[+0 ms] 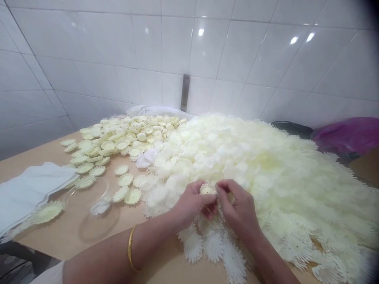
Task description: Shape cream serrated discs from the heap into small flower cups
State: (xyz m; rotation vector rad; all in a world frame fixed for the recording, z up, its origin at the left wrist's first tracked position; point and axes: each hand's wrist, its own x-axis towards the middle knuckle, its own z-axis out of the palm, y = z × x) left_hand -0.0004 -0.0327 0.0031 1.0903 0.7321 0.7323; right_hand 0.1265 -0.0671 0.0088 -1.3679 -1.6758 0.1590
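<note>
Between thumb and fingers, my left hand [194,201] grips a small pale-yellow petal disc [208,189] with a scalloped edge and a tiny dark spot at its middle. Right beside it, my right hand [235,203] has thumb and index finger pinched together; whatever lies between those tips is too small to make out. Below both hands hang or lie several larger white petal pieces [213,245] with jagged edges. A big heap of thin, pale petal pieces [231,154] rises just behind the hands and spreads to the right.
Smaller cupped yellow discs [118,142] are piled at the back left of the brown table [130,217]. A white sheet [35,189] and a clear ring-shaped item [100,207] lie at left. A purple bag [349,134] is at far right, before a tiled wall [103,43].
</note>
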